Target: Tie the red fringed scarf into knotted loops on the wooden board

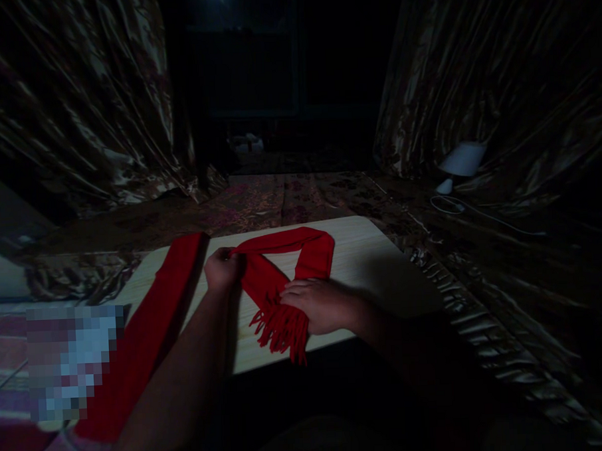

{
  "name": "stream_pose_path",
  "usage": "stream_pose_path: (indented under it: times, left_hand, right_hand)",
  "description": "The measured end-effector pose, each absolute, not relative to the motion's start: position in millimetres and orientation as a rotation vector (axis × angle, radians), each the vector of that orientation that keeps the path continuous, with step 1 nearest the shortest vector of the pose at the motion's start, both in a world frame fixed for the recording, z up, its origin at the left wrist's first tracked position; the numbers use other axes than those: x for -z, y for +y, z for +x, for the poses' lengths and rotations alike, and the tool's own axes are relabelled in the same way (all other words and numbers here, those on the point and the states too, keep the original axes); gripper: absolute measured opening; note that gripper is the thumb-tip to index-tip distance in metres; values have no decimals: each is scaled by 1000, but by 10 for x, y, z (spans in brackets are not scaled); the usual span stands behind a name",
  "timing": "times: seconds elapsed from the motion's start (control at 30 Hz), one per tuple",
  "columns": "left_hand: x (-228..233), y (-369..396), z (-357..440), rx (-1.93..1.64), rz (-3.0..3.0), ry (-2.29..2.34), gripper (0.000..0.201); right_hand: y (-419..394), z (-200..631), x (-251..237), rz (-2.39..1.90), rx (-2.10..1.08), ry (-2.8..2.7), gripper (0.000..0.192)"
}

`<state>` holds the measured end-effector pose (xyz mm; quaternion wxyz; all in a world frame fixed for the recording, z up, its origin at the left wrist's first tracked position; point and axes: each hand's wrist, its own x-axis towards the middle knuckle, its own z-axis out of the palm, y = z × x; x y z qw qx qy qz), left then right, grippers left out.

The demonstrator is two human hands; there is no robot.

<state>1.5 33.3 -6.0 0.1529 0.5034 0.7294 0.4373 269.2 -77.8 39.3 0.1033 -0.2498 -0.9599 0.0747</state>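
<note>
A red scarf (315, 258) lies in an open loop on the pale wooden tabletop (383, 268), its fringed end (280, 326) toward me. My left hand (222, 269) is closed at the loop's left corner, pinching the cloth. Lying over the scarf just above the fringe is my right hand (322, 304), its fingers stretched out and flat on the fabric. To the left of my left forearm, a long red strip of cloth (155, 311) runs down off the table. Whether it joins the looped scarf cannot be seen.
A small white lamp (462, 158) with a loose cord (505, 222) stands at the right on patterned, fringed cloth (454, 298). Heavy curtains (100, 94) hang on both sides. Striped fabric (7, 345) lies at the lower left beside a blurred-out item (77, 358). The room is dim.
</note>
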Motion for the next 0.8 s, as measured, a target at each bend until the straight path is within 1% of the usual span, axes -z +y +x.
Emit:
stream_pose_path:
  times: [0.1,0.17,0.3,0.37,0.4,0.5,0.53,0.57,0.6,0.63,0.67,0.7,0.73,0.8]
  left_hand:
    - [77,316,22,-1264,1487,2020,40]
    - [81,302,34,-1252,1527,1989,43]
    - [87,281,65,-1194,1600,1998,49]
    - [92,278,84,-1159,1632,1988,54]
    - [94,278,94,-1137,1648,1989,58]
    - [95,274,130,-1022,1713,2063,73]
    - [90,269,141,-971,1736,2104,76]
    - [82,263,152,-920,1759,2143,78]
    - [70,255,161,-875,1780,2176,77]
    - [55,245,169,-841,1794,2199,75]
    - [37,235,175,-813,1796,2216,71]
    - [17,224,178,-792,1795,2224,65]
    - [-2,214,180,-773,1792,2233,59]
    - [-31,200,178,-750,1786,2251,48]
  right_hand:
    - [-802,2694,-406,-707,-261,-2837,62]
    - [-805,2693,-422,-691,-304,-2838,65]
    - [-800,2687,-457,-745,-428,-2784,59]
    - [-795,2702,-475,-762,-477,-2772,61]
    - [-785,2719,-484,-743,-508,-2791,65]
    - [-684,2810,-511,-589,-665,-2899,86]
    - [-616,2846,-519,-525,-738,-2920,89]
    - [-531,2879,-524,-483,-801,-2916,87]
    - [-431,2906,-527,-482,-834,-2881,79]
    - [-320,2924,-527,-542,-813,-2820,66]
    - [-202,2933,-525,-686,-714,-2725,51]
    - [-83,2933,-519,-880,-541,-2609,40]
    - [34,2925,-513,-1058,-343,-2513,35]
    - [251,2893,-495,-1292,14,-2425,33]
